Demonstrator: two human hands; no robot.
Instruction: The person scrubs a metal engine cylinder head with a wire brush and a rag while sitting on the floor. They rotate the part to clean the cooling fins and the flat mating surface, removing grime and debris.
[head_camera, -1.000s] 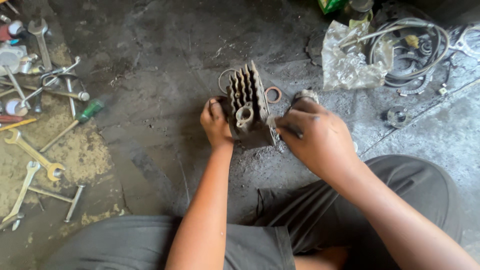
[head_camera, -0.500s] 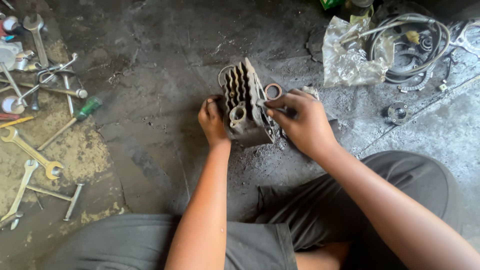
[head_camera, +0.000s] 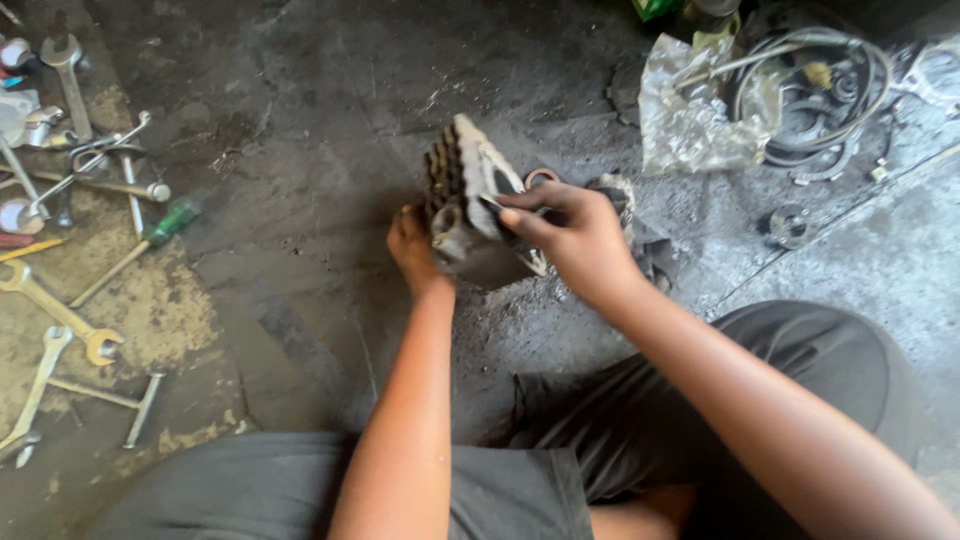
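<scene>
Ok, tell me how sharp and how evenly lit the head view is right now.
Head view: the grey finned metal engine cylinder and both hands, left hand and right hand, are smeared by motion blur; the spanners on the stained floor are soft too; light is flat daylight, with mild glare on the crumpled clear plastic bag.

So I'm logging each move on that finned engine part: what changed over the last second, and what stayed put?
The finned cylinder block tipped further toward the left hand, its fins now facing away from the camera. The right hand slid up and left across the block's flat face, pressing a small dark tool on it. The left hand kept its grip. The wrenches and plastic bag lie as before.
</scene>
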